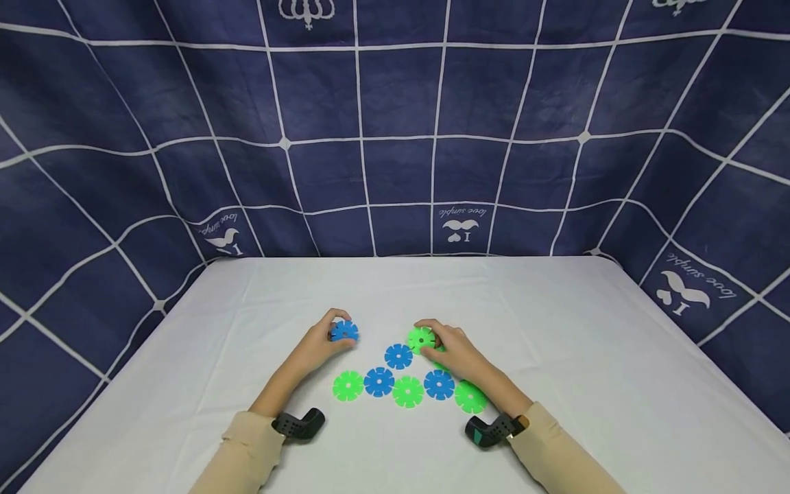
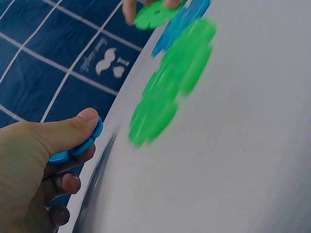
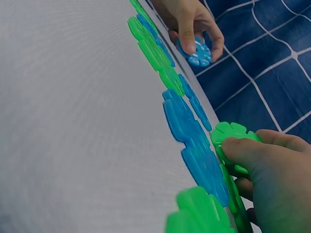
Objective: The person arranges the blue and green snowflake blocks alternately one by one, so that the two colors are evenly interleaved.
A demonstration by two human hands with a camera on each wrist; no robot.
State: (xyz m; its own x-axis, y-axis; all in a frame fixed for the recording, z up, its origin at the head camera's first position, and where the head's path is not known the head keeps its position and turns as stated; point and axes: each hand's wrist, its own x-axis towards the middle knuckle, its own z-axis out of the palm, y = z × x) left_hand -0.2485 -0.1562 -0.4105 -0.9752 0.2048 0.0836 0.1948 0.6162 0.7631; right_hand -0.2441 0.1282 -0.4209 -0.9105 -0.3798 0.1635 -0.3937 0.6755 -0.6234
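My left hand pinches a blue notched plastic disc between thumb and fingers above the white table. In the left wrist view its thumb presses the disc's edge. Opposite it, my right hand pinches a green notched disc, the thumb on its near face. Another green disc lies partly hidden beneath the right hand. Below both hands runs a row of alternating green and blue discs on the cloth. One blue disc lies just above that row, beside the held green one.
A white cloth covers the table. Behind it and at both sides hangs a dark blue curtain with white grid lines. Each wrist wears a black strapped camera, the left one and the right one both near the row's ends.
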